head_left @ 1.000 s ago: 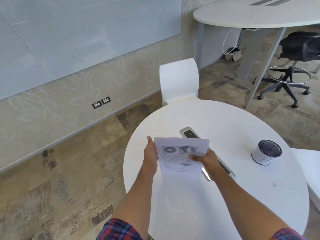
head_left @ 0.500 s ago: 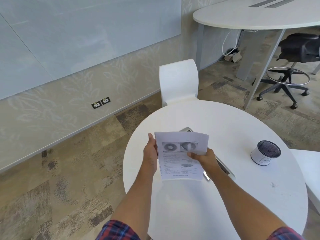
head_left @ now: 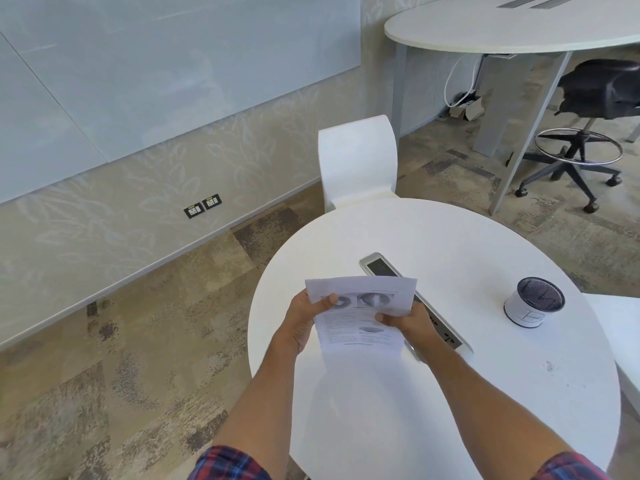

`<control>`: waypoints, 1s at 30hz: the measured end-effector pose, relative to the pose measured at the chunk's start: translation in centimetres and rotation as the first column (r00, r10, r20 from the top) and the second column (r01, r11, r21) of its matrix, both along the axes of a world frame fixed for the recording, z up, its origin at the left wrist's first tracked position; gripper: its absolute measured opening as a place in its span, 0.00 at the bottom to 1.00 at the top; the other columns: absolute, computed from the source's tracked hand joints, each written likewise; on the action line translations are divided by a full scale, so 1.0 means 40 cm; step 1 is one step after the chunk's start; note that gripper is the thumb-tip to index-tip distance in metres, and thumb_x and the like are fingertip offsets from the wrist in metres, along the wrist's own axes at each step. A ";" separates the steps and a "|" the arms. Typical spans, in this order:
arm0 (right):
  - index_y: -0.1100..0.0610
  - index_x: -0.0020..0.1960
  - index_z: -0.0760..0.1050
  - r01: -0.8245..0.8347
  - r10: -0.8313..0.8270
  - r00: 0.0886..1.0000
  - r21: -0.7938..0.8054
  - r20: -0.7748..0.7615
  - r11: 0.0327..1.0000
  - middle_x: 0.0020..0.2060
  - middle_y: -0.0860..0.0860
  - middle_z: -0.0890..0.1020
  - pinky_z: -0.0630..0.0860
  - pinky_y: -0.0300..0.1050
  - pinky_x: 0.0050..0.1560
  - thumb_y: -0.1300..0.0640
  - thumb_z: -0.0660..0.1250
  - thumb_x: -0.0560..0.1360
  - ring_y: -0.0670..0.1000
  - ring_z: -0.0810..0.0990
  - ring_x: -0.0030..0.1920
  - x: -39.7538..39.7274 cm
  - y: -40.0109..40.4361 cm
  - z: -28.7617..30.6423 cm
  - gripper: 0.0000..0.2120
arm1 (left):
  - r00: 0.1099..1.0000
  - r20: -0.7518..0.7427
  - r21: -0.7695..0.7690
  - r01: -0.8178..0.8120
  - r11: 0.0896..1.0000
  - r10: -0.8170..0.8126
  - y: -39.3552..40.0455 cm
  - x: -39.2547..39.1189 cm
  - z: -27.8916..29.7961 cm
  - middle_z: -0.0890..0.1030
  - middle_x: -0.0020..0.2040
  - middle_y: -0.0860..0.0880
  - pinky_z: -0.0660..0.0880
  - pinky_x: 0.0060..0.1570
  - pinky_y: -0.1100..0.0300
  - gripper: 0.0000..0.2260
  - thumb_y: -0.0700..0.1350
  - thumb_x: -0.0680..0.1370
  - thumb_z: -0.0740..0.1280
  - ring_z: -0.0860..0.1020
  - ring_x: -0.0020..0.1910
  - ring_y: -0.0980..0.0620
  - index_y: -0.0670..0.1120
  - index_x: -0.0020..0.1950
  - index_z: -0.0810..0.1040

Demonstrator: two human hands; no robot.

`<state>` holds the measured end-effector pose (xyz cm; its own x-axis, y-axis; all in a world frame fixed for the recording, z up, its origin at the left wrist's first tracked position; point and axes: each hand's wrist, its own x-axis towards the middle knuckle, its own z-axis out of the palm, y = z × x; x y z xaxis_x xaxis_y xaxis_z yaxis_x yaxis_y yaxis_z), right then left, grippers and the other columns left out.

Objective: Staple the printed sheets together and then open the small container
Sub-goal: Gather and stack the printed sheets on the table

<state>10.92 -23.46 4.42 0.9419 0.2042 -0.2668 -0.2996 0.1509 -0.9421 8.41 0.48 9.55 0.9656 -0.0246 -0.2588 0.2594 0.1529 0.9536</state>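
Observation:
Both my hands hold the printed sheets [head_left: 360,313] up above the near left part of the round white table [head_left: 450,393]. My left hand [head_left: 304,318] grips their left edge, thumb over the print. My right hand [head_left: 405,320] pinches the right side. The sheets carry two grey round pictures and text. A small white container [head_left: 531,308] with a dark lid stands on the table to the right, apart from both hands. A long silver stapler-like bar [head_left: 415,299] lies on the table behind the sheets, partly hidden by them.
A white chair [head_left: 356,161] stands at the table's far edge. Another white surface [head_left: 620,334] adjoins the table on the right. Farther back are a large oval table [head_left: 512,29] and a black office chair [head_left: 595,109]. Carpet lies to the left.
The sheets have risen slightly and tilted, and my left thumb has come over their front left edge. The container has not moved.

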 end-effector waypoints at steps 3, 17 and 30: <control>0.59 0.58 0.85 -0.020 0.020 1.000 -0.003 0.012 1.000 0.55 0.61 0.87 0.82 0.63 0.60 0.60 0.84 0.57 0.65 0.85 0.58 0.003 -0.002 0.009 0.29 | 1.000 0.004 0.021 -0.011 1.000 0.011 0.003 0.007 -0.004 0.85 0.59 0.39 0.72 0.69 0.39 0.28 0.51 0.63 0.83 0.83 0.57 0.43 0.43 0.61 0.84; 0.54 0.54 0.86 0.044 -0.044 0.999 -0.007 0.010 0.999 0.53 0.59 0.88 0.81 0.66 0.61 0.57 0.82 0.64 0.64 0.86 0.56 0.007 -0.004 0.022 0.19 | 0.991 0.014 -0.048 -0.133 0.990 0.134 -0.009 0.034 0.014 0.87 0.51 0.42 0.79 0.50 0.53 0.16 0.46 0.68 0.82 0.84 0.49 0.45 0.44 0.53 0.86; 0.58 0.56 0.84 0.040 -0.040 0.999 -0.019 0.007 0.999 0.52 0.60 0.88 0.83 0.62 0.56 0.59 0.80 0.65 0.64 0.87 0.54 0.006 0.002 0.030 0.20 | 0.961 0.063 -0.036 -0.269 0.962 0.271 0.032 0.058 0.035 0.88 0.46 0.44 0.81 0.55 0.48 0.05 0.39 0.74 0.75 0.84 0.45 0.47 0.42 0.49 0.87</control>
<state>11.16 -23.39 5.62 0.9508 0.1613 -0.2644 -0.2878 0.1445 -0.9467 10.72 1.78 10.96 0.9523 0.2333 -0.1968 0.1414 0.2340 0.9619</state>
